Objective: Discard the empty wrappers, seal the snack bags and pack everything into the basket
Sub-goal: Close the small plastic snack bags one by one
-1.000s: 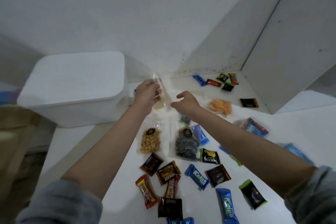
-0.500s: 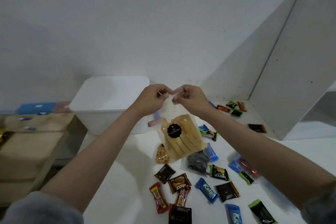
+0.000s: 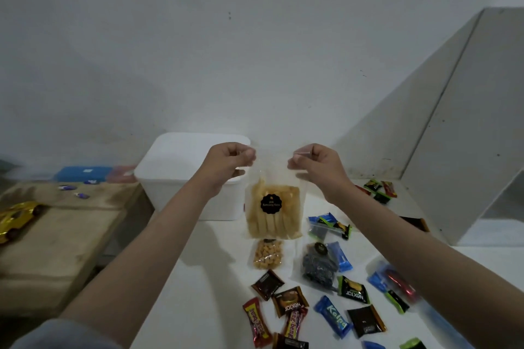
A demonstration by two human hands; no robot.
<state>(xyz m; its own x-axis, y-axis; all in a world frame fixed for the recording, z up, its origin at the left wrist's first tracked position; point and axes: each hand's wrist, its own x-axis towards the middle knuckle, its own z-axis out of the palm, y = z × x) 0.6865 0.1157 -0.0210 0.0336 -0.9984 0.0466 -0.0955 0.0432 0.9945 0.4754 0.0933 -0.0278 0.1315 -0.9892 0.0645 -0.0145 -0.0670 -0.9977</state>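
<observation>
Held up in the air over the desk [image 3: 198, 278], a clear snack bag [image 3: 273, 207] full of pale yellow sticks, with a round black sticker on the front. Left hand [image 3: 226, 163] on the top left corner, right hand [image 3: 312, 163] on the top right corner — fingers of both curled and pinching the strip along the top. Probably held high like this so the sticks drop to the bottom and the top strip pulls flat, ready to be pressed closed. Hard to tell whether the strip is shut yet. Just behind the left hand, a white basket [image 3: 175, 178] against the wall, handy for packing. Below the held bag, flat on the desk, a small bag of yellow nuggets [image 3: 268, 253] and to its right a bag of dark seeds [image 3: 316, 266]. Nearer and to the right, many little candy wrappers [image 3: 331, 317] spread about — not packed yet. Off to the far left, a gold toy car [image 3: 17, 218] on a brown surface.
</observation>
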